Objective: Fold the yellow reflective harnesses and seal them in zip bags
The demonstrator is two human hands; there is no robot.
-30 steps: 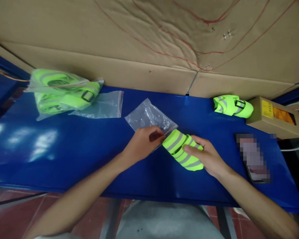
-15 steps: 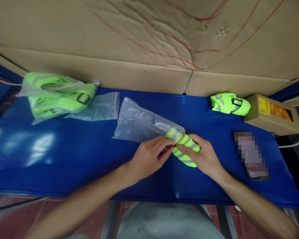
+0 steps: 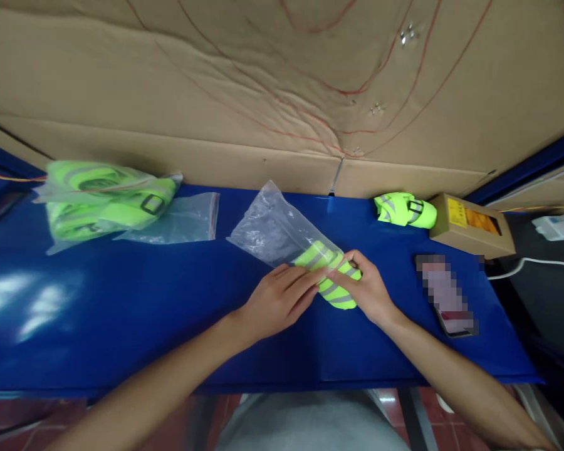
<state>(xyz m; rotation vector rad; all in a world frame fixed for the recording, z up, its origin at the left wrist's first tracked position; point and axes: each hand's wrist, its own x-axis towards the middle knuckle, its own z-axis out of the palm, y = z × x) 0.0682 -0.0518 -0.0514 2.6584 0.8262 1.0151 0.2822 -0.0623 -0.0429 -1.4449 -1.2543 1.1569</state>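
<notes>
A rolled neon-yellow reflective band (image 3: 342, 295) with grey stripes lies tilted between my hands, its left end inside a clear zip bag (image 3: 269, 227). My left hand (image 3: 275, 299) is closed, its fingers pinching the bag's mouth where it meets the roll. On the other side, my right hand (image 3: 370, 289) grips the roll's exposed end, with the thumb on top near the bag's edge. The bag's closed end stretches away to the upper left. My left fingers partly cover the roll.
Clear bags with neon reflective bands (image 3: 98, 203) sit at the left, beside a flat zip bag (image 3: 188, 218). Another rolled neon band (image 3: 397, 211) lies by a cardboard box (image 3: 444, 238) at the back right. A phone (image 3: 444, 294) rests on the blue table (image 3: 145, 332); cardboard (image 3: 169, 81) stands behind.
More of the roll is now inside the bag, whose mouth has moved along it toward my right hand. My left fingers lie flatter over the bag. The whole view has shifted slightly.
</notes>
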